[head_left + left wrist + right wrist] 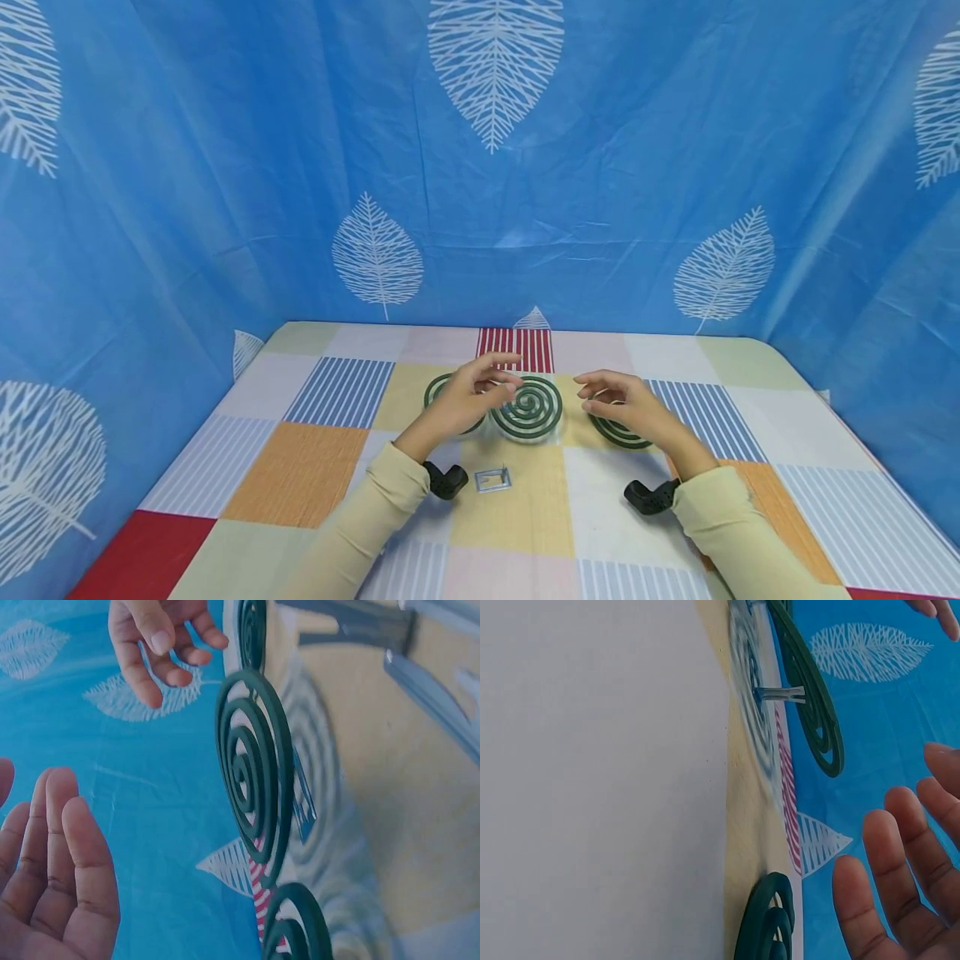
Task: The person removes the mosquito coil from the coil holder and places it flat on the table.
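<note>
Three green mosquito coils lie in a row across the cloth. The middle coil (528, 407) stands raised on a small metal stand (780, 694), above the tabletop. My left hand (478, 393) hovers above the gap between the left coil (430, 392) and the middle one, partly hiding both, its fingers loosely bent and holding nothing. My right hand (626, 407) is over the right coil (618, 433), covering part of it, also with relaxed fingers and nothing in them. A flat metal stand (492, 480) lies in front of the coils, near my left wrist.
A patchwork-check tablecloth (517, 575) covers the table. Blue sheeting with white leaf prints (600, 208) hangs behind and along both sides. A black wrist camera (447, 482) sits on the left wrist and another black camera (649, 497) on the right.
</note>
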`<state>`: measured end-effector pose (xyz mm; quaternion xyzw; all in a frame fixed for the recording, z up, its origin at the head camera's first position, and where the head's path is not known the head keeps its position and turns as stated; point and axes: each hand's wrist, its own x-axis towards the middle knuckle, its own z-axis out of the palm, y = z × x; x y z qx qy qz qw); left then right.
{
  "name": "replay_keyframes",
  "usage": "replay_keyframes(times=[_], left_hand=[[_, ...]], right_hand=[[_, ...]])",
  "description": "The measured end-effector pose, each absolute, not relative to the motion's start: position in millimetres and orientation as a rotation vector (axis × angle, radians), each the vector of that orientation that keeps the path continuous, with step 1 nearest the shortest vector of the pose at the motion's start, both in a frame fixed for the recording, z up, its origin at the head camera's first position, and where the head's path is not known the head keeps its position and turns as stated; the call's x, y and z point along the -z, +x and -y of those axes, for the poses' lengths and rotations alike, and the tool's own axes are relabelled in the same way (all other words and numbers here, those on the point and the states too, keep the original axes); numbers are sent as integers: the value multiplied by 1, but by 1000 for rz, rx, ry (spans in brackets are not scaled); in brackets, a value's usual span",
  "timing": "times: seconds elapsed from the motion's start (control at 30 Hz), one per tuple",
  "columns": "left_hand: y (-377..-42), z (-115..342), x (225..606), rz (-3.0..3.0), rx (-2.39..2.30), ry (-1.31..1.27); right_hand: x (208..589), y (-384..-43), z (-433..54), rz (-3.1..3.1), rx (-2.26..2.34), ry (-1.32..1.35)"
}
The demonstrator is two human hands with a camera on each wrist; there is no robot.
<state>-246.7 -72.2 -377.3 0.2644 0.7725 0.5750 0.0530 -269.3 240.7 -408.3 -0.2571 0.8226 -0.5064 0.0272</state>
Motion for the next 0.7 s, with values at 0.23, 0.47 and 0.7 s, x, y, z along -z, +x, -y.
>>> replay_keyframes(times=[0.23, 0.47, 0.7], left_hand=[[-255, 83, 380, -2347, -1676, 752], [-256, 90, 377, -2350, -1623, 707], [-257, 94, 376, -2322, -1604, 684]], right_hand=[[411, -277, -231, -2531, 1555, -780], [411, -281, -222, -2468, 1552, -741], [411, -283, -217, -2387, 1543, -692]])
